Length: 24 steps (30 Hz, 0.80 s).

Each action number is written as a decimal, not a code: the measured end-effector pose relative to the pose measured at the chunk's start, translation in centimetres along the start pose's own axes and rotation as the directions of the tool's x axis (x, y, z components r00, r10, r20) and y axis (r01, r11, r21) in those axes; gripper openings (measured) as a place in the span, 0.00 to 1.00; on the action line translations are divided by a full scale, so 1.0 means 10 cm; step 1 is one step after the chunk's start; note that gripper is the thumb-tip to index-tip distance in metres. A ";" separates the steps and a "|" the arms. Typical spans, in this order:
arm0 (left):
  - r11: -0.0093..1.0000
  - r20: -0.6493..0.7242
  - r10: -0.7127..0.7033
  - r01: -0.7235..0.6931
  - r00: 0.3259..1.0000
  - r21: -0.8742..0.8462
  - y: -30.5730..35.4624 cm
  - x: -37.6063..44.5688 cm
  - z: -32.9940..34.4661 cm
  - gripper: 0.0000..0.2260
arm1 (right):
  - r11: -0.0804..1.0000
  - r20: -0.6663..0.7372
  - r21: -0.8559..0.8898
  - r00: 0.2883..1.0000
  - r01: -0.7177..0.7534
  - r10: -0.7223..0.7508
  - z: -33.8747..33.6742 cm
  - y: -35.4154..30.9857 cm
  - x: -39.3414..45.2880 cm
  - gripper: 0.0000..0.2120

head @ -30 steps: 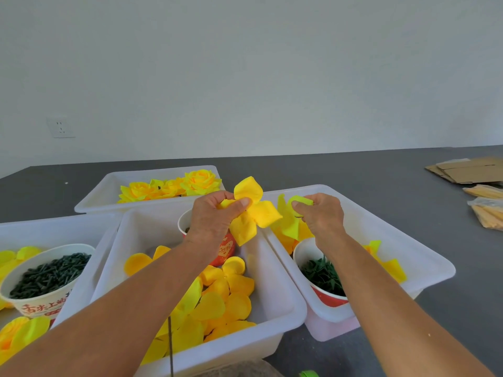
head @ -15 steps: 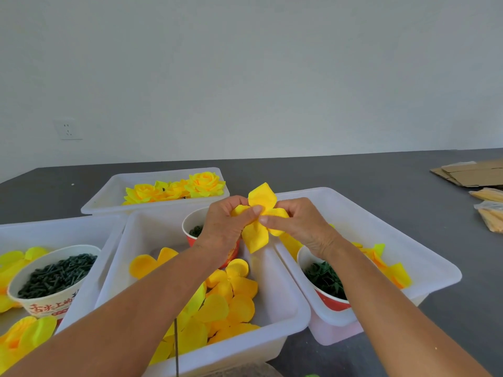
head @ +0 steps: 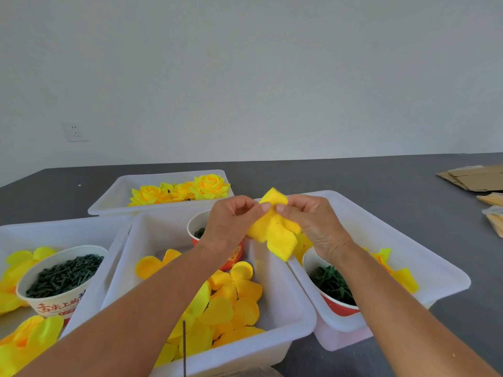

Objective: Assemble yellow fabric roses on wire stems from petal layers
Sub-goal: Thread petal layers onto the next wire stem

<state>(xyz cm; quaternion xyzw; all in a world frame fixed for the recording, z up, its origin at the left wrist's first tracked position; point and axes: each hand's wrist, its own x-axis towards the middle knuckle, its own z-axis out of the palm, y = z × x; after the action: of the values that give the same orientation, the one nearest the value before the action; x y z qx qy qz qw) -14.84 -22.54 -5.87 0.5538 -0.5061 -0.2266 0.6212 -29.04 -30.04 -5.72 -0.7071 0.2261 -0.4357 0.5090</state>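
Pinching a crumpled yellow petal layer (head: 273, 231), both hands meet.

Head-worn view, forward-down, close over hands (head: 272, 224)

Wall (head: 245, 77): plain pale grey-white, filling the upper half of the view beyond both hands, evenly lit by soft light with no hard shadows.

Wall socket (head: 75, 131): white plate, low on the wall, far off to the left of the left hand.

Table (head: 381, 180): dark grey matt top, its far edge meeting the wall behind the hands.

Flattened cardboard (head: 475, 177): brown, on the table well to the right of the right hand, at the frame's edge.
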 end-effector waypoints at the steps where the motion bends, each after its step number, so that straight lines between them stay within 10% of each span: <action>1: 1.000 -0.008 -0.010 0.010 1.000 -0.014 0.00 0.00 0.00 0.03 | 0.995 0.040 -0.093 0.999 0.027 -0.023 0.01 0.01 -0.01 0.06; 5: 1.000 0.018 0.002 -0.001 1.000 -0.024 0.04 0.01 -0.05 0.04 | 0.982 0.119 -0.174 0.991 0.074 -0.053 0.04 0.02 -0.02 0.08; 11: 0.799 0.033 0.374 -0.340 0.927 0.496 0.06 0.00 0.03 0.04 | 0.890 -0.025 -0.386 0.962 0.243 -0.273 0.07 0.08 0.00 0.03; 19: 0.900 -0.052 0.264 -0.227 0.963 0.372 0.02 -0.02 0.01 0.03 | 0.978 0.091 -0.202 0.995 0.059 -0.041 0.06 0.04 0.00 0.07; 24: 0.987 -0.019 0.109 -0.106 0.994 0.117 0.02 0.00 0.00 0.07 | 0.992 -0.066 -0.117 0.997 0.039 -0.047 0.02 0.04 0.00 0.07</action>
<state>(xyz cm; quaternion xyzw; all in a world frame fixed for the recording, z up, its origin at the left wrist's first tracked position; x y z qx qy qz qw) -14.93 -22.51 -5.66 0.5637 -0.5395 -0.1559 0.6058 -28.87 -30.08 -6.13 -0.7247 0.2531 -0.4568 0.4495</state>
